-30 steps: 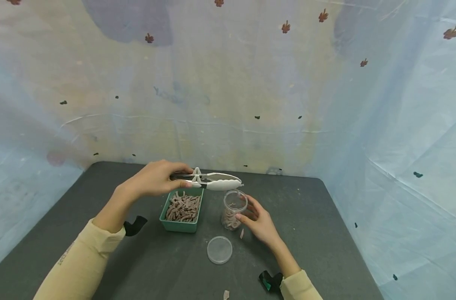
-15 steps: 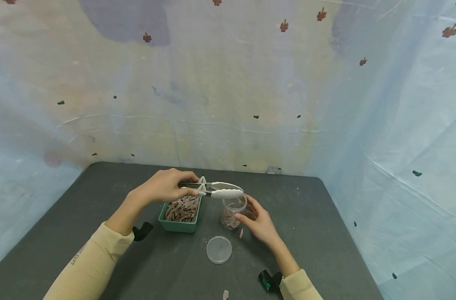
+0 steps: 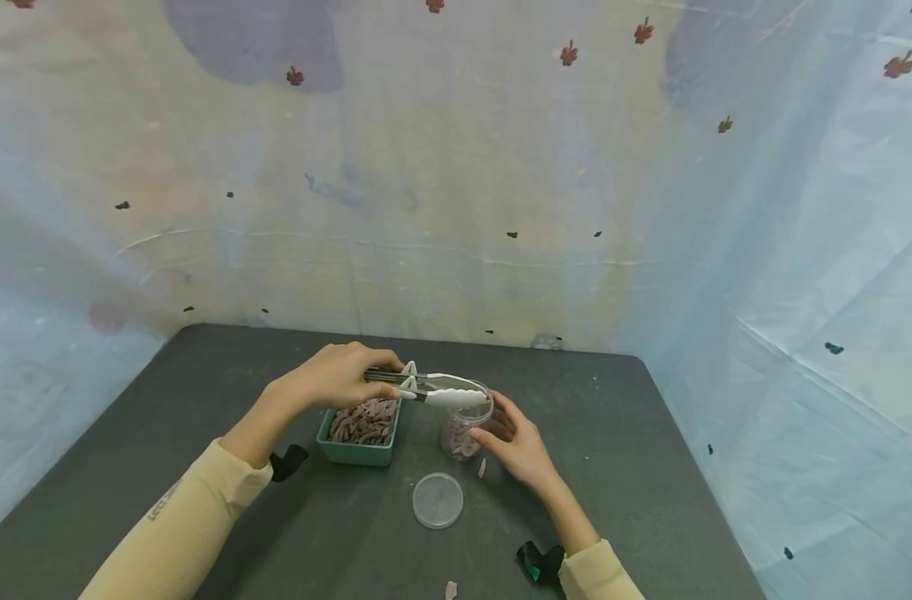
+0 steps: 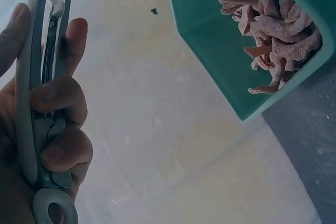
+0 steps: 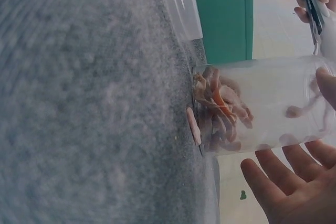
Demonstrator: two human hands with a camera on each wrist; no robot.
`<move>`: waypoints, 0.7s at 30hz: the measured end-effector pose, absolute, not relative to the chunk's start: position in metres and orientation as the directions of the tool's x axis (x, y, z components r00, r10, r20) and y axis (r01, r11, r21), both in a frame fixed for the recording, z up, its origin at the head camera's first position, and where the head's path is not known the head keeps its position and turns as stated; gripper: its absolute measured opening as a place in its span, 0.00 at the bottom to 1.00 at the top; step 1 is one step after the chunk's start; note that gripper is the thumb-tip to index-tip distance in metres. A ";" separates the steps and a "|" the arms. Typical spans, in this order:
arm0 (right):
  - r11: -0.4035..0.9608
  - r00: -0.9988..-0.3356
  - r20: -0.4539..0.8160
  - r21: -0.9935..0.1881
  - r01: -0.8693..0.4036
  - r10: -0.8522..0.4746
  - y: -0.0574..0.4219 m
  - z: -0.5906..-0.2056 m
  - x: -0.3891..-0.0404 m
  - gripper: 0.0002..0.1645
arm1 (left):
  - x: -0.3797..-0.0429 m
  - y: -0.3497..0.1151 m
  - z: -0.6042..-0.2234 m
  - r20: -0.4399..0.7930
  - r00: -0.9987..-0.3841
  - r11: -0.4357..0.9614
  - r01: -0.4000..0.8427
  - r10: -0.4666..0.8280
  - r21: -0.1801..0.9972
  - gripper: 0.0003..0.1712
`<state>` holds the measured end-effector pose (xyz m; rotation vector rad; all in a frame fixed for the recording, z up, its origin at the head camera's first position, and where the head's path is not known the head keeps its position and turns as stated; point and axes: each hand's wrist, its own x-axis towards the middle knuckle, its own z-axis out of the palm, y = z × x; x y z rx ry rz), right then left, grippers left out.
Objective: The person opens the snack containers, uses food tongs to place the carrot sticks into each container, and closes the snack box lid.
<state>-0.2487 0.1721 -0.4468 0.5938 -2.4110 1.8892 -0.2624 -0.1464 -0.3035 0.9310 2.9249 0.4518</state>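
My left hand (image 3: 339, 377) grips a pair of tongs (image 3: 456, 398), whose white scalloped heads lie level over the mouth of a clear plastic jar (image 3: 456, 442). Around the jar's right side, my right hand (image 3: 522, 450) holds it upright on the table with thumb and fingers. Brownish dried strips (image 5: 223, 106) fill the lower part of the jar; one more strip (image 5: 307, 106) shows higher up, near the mouth. To the left, a green plastic basket (image 3: 354, 455) contains many such strips (image 4: 278, 30), below the left hand.
A clear round lid (image 3: 437, 501) lies flat in front of the jar. One loose strip (image 3: 482, 468) rests beside the jar's base, and a pale scrap (image 3: 452, 590) lies at the near edge. Dark table (image 3: 621, 500) meets a sheet backdrop (image 3: 456, 167).
My left hand has moved right and down with the tongs, bringing their heads from above the jar to its mouth. The right hand and jar have stayed in place.
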 end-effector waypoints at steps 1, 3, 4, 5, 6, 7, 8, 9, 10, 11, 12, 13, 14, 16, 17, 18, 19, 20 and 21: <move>0.194 -0.927 0.249 -0.931 -0.309 -0.281 0.172 -0.447 -0.249 0.44 | -0.262 -0.146 -0.304 0.048 -0.820 0.778 0.558 0.570 0.287 0.24; 0.195 -0.926 0.255 -0.929 -0.314 -0.279 0.171 -0.447 -0.249 0.44 | -0.262 -0.147 -0.304 0.046 -0.820 0.779 0.558 0.570 0.287 0.24; 0.195 -0.925 0.258 -0.928 -0.318 -0.280 0.171 -0.447 -0.249 0.44 | -0.262 -0.147 -0.304 0.047 -0.820 0.779 0.558 0.570 0.287 0.25; 0.194 -0.924 0.259 -0.928 -0.318 -0.280 0.171 -0.448 -0.249 0.44 | -0.262 -0.147 -0.305 0.048 -0.820 0.779 0.558 0.570 0.286 0.25; 0.193 -0.924 0.260 -0.928 -0.320 -0.281 0.171 -0.448 -0.249 0.44 | -0.262 -0.148 -0.305 0.049 -0.820 0.778 0.559 0.571 0.286 0.25; 0.194 -0.923 0.261 -0.927 -0.321 -0.281 0.171 -0.448 -0.249 0.44 | -0.262 -0.149 -0.305 0.051 -0.820 0.778 0.559 0.570 0.287 0.25; 0.196 -0.924 0.259 -0.927 -0.320 -0.282 0.171 -0.448 -0.249 0.44 | -0.261 -0.150 -0.305 0.053 -0.821 0.779 0.558 0.569 0.288 0.25; 0.195 -0.924 0.259 -0.927 -0.320 -0.283 0.170 -0.448 -0.249 0.44 | -0.260 -0.152 -0.305 0.054 -0.822 0.779 0.556 0.566 0.290 0.25; 0.192 -0.923 0.259 -0.928 -0.319 -0.285 0.170 -0.449 -0.249 0.44 | -0.259 -0.153 -0.305 0.055 -0.824 0.781 0.553 0.564 0.291 0.25; 0.189 -0.923 0.257 -0.929 -0.318 -0.286 0.170 -0.449 -0.249 0.44 | -0.258 -0.155 -0.305 0.057 -0.826 0.781 0.550 0.560 0.295 0.25; 0.187 -0.922 0.257 -0.930 -0.317 -0.288 0.170 -0.449 -0.249 0.44 | -0.257 -0.158 -0.306 0.061 -0.828 0.782 0.548 0.557 0.297 0.25; 0.184 -0.921 0.258 -0.930 -0.319 -0.291 0.170 -0.449 -0.249 0.44 | -0.256 -0.160 -0.305 0.065 -0.832 0.785 0.544 0.552 0.298 0.25; 0.182 -0.920 0.258 -0.930 -0.319 -0.294 0.170 -0.449 -0.249 0.44 | -0.255 -0.163 -0.305 0.070 -0.834 0.786 0.540 0.547 0.301 0.25; 0.180 -0.919 0.260 -0.930 -0.321 -0.296 0.170 -0.449 -0.250 0.43 | -0.252 -0.169 -0.304 0.080 -0.840 0.793 0.534 0.536 0.295 0.25; 0.183 -0.919 0.259 -0.929 -0.320 -0.296 0.170 -0.449 -0.250 0.43 | -0.251 -0.172 -0.304 0.083 -0.843 0.795 0.531 0.532 0.293 0.25; 0.182 -0.919 0.260 -0.929 -0.322 -0.296 0.170 -0.449 -0.250 0.43 | -0.250 -0.176 -0.303 0.086 -0.845 0.798 0.528 0.528 0.290 0.25; 0.183 -0.919 0.260 -0.929 -0.322 -0.296 0.171 -0.450 -0.250 0.43 | -0.249 -0.179 -0.303 0.086 -0.850 0.804 0.521 0.520 0.285 0.26; 0.184 -0.920 0.259 -0.929 -0.320 -0.294 0.171 -0.450 -0.250 0.43 | -0.248 -0.182 -0.302 0.085 -0.852 0.808 0.517 0.516 0.281 0.26; 0.183 -0.920 0.260 -0.929 -0.321 -0.294 0.172 -0.450 -0.250 0.43 | -0.246 -0.185 -0.301 0.082 -0.857 0.815 0.510 0.509 0.275 0.26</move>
